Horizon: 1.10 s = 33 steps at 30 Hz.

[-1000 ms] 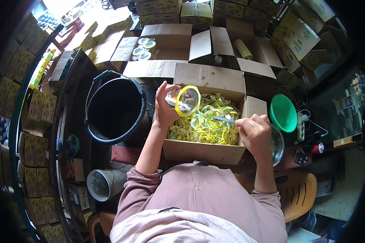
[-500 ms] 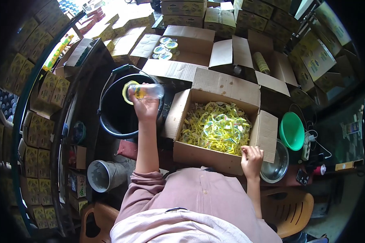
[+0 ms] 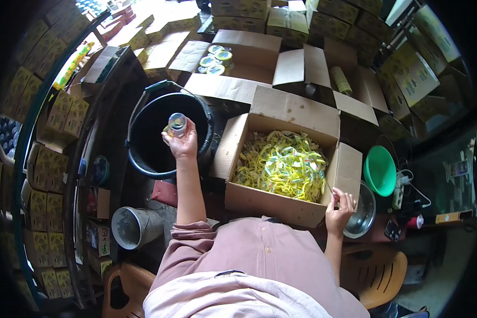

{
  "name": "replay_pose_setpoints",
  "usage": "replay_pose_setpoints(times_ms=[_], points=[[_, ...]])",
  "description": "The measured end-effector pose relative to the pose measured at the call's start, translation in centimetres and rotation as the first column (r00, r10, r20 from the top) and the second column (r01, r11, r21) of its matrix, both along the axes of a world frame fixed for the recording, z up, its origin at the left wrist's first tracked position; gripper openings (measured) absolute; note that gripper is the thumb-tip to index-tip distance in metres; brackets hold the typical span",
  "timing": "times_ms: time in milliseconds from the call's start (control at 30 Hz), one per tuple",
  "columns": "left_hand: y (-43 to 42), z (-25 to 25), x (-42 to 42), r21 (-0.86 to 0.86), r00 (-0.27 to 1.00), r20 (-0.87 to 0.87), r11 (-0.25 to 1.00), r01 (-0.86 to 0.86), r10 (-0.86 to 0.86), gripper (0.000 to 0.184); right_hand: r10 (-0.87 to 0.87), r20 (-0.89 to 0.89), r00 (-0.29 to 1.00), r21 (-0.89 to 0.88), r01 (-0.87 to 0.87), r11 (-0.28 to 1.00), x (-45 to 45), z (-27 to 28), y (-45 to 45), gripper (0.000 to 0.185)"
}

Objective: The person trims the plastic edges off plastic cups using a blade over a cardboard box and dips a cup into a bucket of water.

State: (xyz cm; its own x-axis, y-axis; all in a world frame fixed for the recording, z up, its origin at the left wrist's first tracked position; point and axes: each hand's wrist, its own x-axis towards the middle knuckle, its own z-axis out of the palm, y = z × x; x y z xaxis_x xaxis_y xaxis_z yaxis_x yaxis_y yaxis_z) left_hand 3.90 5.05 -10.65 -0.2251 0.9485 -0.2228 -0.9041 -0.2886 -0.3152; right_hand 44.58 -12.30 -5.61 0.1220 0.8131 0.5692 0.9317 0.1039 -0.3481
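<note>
Over the large black bucket (image 3: 143, 164), my left hand (image 3: 184, 144) is wrapped round a clear plastic cup (image 3: 177, 123), which is tipped over the bucket's opening. My right hand (image 3: 341, 206) is at the front right corner of an open cardboard box (image 3: 273, 202), its fingers pinched on a thin tool (image 3: 329, 186) that is hard to make out. Yellow and green wrapper strips (image 3: 286, 164) fill much of that box.
A green bowl (image 3: 379, 170) and a metal bowl (image 3: 361, 214) stand at the right. Behind are open cartons, one with lidded cups (image 3: 215, 59), another with a stack of rings (image 3: 341, 80). A grey bucket (image 3: 137, 228) is at lower left.
My left hand has moved left from the box to the black bucket with the cup and tipped it. My right hand has drawn back to the box's front right corner. The view has shifted.
</note>
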Motion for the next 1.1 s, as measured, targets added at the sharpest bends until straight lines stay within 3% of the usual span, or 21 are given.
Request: replay_pose_setpoints(times_ms=[67, 167, 300, 333, 500, 567, 633, 667, 800, 833, 900, 933, 1000, 1033, 1100], points=[[0.0, -0.4, -0.3, -0.006, 1.000, -0.010, 1.000, -0.010, 0.010, 0.067, -0.020, 0.006, 1.000, 0.085, 0.020, 0.996, 0.4, -0.1, -0.5, 0.019], [-0.1, -0.4, -0.8, -0.043, 0.999, -0.008, 0.999, -0.031, 0.031, 0.067, 0.008, 0.140, 0.990, 0.017, -0.011, 1.000, 1.4, -1.2, -1.6, 0.019], [-1.3, 1.8, 0.4, -0.111, 0.992, 0.030, 0.987, -0.115, 0.120, 0.050, -0.046, 0.141, 0.989, -0.105, 0.062, 0.993, 2.3, -1.5, -3.2, 0.016], [-1.3, 1.9, 0.3, -0.110, 0.994, 0.040, 0.989, -0.094, 0.099, 0.046, 0.035, 0.181, 0.983, -0.146, -0.008, 0.989, 2.3, -1.7, -3.1, 0.016], [0.0, -1.1, -0.7, -0.148, 0.998, 0.002, 0.987, -0.069, 0.070, 0.044, -0.092, -0.219, 0.971, -0.080, 0.076, 0.994, 1.8, -2.7, -0.9, 0.015], [-0.1, -1.7, -0.6, -0.169, 0.995, -0.043, 0.981, -0.098, 0.092, 0.044, -0.102, -0.277, 0.956, -0.176, 0.054, 0.983, 1.4, -2.5, 0.4, 0.016], [0.1, -2.7, -1.3, -0.158, 0.998, -0.027, 0.985, -0.068, 0.064, 0.041, -0.042, 0.203, 0.978, -0.222, 0.088, 0.971, 1.5, -2.7, 1.7, 0.017], [0.1, -2.7, -1.2, -0.157, 0.996, -0.060, 0.985, -0.077, 0.068, 0.042, -0.070, 0.117, 0.991, -0.308, 0.103, 0.946, 1.7, -3.3, 2.2, 0.018], [0.1, -2.8, -1.4, -0.165, 0.981, -0.169, 0.979, -0.118, 0.090, 0.042, -0.085, 0.048, 0.995, -0.309, 0.096, 0.946, 1.8, -1.2, 3.2, 0.016], [0.2, -3.1, -1.5, -0.164, 0.978, -0.185, 0.978, -0.129, 0.098, 0.043, -0.080, -0.159, 0.984, -0.248, 0.038, 0.968, 1.9, -1.2, 3.3, 0.016], [0.4, -3.2, -1.6, -0.160, 0.970, -0.216, 0.975, -0.151, 0.115, 0.045, -0.020, -0.540, 0.842, -0.093, -0.036, 0.995, 1.8, -1.3, 3.4, 0.014], [0.4, -3.3, -1.7, -0.156, 0.969, -0.218, 0.976, -0.152, 0.116, 0.045, -0.032, -0.660, 0.750, 0.005, 0.047, 0.999, 1.2, -1.5, 3.3, 0.015], [0.3, -3.4, -1.6, -0.169, 0.963, -0.242, 0.972, -0.162, 0.119, 0.046, -0.048, -0.177, 0.983, -0.144, 0.023, 0.989, 1.7, -2.2, 3.4, 0.017], [0.3, -3.4, -1.5, -0.175, 0.960, -0.254, 0.970, -0.167, 0.120, 0.046, -0.026, 0.088, 0.996, -0.221, 0.045, 0.974, 1.8, -2.5, 3.1, 0.018], [0.2, -3.4, -1.5, -0.189, 0.961, -0.254, 0.969, -0.160, 0.109, 0.047, 0.000, 0.054, 0.999, -0.161, 0.009, 0.987, 1.8, -2.3, 3.4, 0.020]])
